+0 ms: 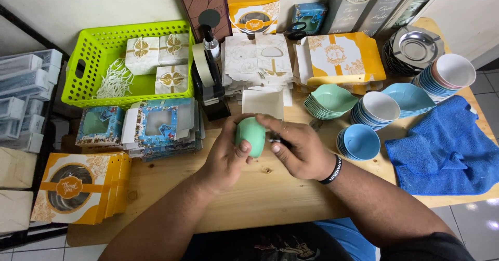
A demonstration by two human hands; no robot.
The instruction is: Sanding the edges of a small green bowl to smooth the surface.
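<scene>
Your two hands grip a small green bowl above the table.
Your left hand (pixel 224 154) and right hand (pixel 299 149) close on the green bowl (pixel 251 134) over the wooden table (pixel 265 193); a black tape dispenser (pixel 210 81) stands just behind, stacked blue bowls (pixel 359 141) lie right, flat blue boxes (pixel 158 126) left.

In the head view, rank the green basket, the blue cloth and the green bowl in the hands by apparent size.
Green basket and blue cloth: alike, not ranked.
Green bowl, smallest, held by left hand and right hand.
</scene>
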